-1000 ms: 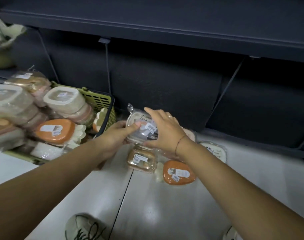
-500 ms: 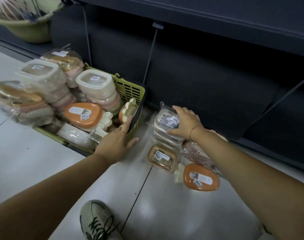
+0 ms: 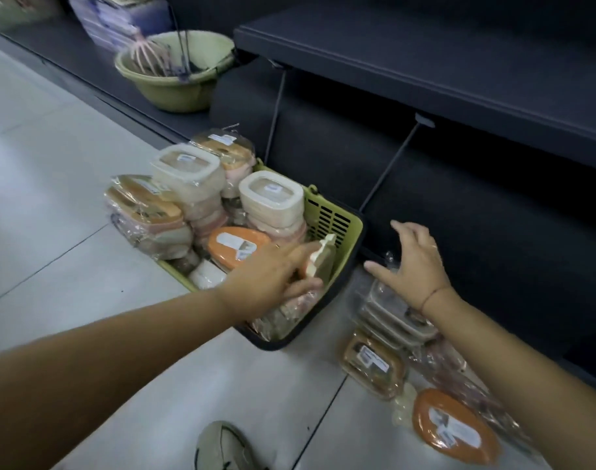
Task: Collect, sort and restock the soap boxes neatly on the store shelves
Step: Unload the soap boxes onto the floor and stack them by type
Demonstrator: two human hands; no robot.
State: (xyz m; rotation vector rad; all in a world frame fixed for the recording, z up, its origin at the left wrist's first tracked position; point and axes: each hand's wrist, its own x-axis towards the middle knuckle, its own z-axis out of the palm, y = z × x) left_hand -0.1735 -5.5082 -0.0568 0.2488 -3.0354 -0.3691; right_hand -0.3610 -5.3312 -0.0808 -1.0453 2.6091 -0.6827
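A green basket (image 3: 333, 218) on the floor is piled with several wrapped soap boxes, among them a cream stack (image 3: 272, 201) and an orange oval box (image 3: 235, 245). My left hand (image 3: 272, 276) reaches into the basket, and its index finger and thumb pinch a cream box (image 3: 323, 259) standing on edge. My right hand (image 3: 415, 266) hovers with spread fingers just above a stack of clear wrapped boxes (image 3: 391, 317) on the floor. In front of that stack lie a brown box (image 3: 374, 364) and an orange oval box (image 3: 456, 429).
A dark shelf board (image 3: 425, 62) juts out above the low bottom shelf behind the basket. A green bowl (image 3: 174, 86) with whisks sits further left on the bottom shelf. My shoe (image 3: 222, 449) is on the white tile floor.
My left hand moved from the basket's edge into the basket and onto the cream box. My right hand lifted off the clear stack and spread its fingers. The view swung left.
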